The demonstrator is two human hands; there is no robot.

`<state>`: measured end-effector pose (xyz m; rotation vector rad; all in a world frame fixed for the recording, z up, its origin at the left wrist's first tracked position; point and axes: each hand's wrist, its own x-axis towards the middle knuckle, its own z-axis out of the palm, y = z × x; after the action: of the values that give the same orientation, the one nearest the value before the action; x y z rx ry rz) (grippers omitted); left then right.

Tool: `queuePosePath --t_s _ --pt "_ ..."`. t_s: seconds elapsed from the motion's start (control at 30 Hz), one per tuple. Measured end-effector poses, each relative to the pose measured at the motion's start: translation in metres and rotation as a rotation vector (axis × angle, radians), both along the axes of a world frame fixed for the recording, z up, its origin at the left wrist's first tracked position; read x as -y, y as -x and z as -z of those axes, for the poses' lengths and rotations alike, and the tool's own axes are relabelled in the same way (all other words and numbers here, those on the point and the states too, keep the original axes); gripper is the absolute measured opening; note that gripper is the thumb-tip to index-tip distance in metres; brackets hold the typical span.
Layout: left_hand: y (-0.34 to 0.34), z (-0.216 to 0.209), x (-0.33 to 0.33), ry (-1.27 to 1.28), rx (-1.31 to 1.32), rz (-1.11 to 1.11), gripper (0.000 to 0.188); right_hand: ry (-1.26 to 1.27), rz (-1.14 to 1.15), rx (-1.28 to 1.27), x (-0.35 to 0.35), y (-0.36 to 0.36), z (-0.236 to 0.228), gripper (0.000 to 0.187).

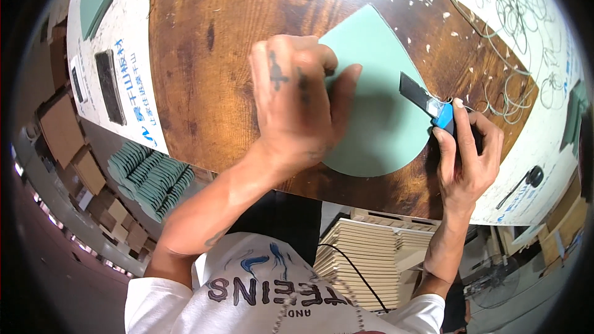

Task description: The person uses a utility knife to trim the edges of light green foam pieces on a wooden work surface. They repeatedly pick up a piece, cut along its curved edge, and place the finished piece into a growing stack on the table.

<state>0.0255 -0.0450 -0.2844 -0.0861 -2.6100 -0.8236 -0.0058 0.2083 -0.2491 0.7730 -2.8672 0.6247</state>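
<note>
A pale green panel (pixel 377 117) with a rounded near end and a narrower far end lies on a brown wood-grain board (pixel 204 86). Over its left side hovers my left hand (pixel 294 96), fingers curled and thumb held apart. Nothing shows in its grasp, though its fingertips are partly hidden. My right hand (pixel 467 154) grips a blue-and-black edge trimmer (pixel 442 114) between thumb and fingers. The tool sits at the panel's right edge, its flat dark end reaching over the green surface. A thin strip curls beside the tool.
Thin trimmed strips (pixel 510 0) tangle at the far right, with pale shavings scattered nearby. Stacked green panels (pixel 151 176) stand below the table's left edge. A dark rectangular block (pixel 110 86) lies at left, a black-headed tool (pixel 532 177) at right. Cream boards (pixel 359 266) are stacked below.
</note>
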Motion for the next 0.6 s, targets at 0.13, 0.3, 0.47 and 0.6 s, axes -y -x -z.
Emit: queuePosePath --t_s 0.13,0.3,0.47,0.6 --pt "-0.002 -0.003 0.002 0.033 0.057 -0.004 0.033 0.009 -0.081 -0.006 0.007 0.018 0.002 0.043" --pt "-0.002 0.005 -0.002 0.037 -0.024 -0.042 0.027 0.032 -0.145 -0.034 0.032 0.044 0.003 0.043" --pt "-0.003 -0.006 -0.007 0.127 0.049 -0.091 0.030 0.063 -0.199 -0.075 0.061 0.071 0.010 0.042" --pt "-0.007 -0.003 -0.010 0.191 0.068 0.001 0.025 0.024 -0.168 -0.138 0.095 0.110 0.015 0.034"
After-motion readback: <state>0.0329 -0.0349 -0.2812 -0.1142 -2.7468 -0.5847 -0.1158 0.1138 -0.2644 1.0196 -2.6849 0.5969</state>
